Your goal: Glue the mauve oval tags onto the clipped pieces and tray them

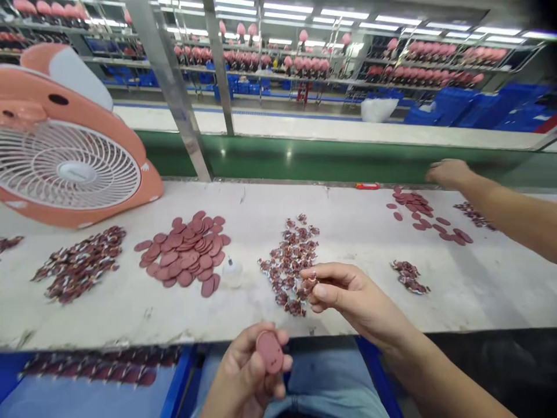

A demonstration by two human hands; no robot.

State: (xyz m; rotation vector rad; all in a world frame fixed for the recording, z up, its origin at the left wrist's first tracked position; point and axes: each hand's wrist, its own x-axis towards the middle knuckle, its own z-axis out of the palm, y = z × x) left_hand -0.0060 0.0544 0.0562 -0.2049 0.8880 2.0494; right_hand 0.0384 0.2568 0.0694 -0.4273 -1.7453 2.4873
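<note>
My left hand [250,374] holds a flat, oval, dull-red disc [270,352] with small holes, low in front of my lap. My right hand [348,293] pinches a small maroon-and-white part [309,283] between thumb and fingertips; its exact kind is too small to make out. It is at the right edge of a heap of similar small parts [289,258] on the white tabletop [261,203]. Left of that heap lies a pile of dull-red oval discs [187,247]. Between the two stands a small whitish piece [231,270] with a dark pin on top.
An orange fan [78,168] stands at left behind another heap of small parts [87,261]. Another person's arm [500,197] reaches in from the right, over more discs [413,202]. A red-and-yellow tool [368,186] lies at the back. A blue bin [178,377] sits below the front edge.
</note>
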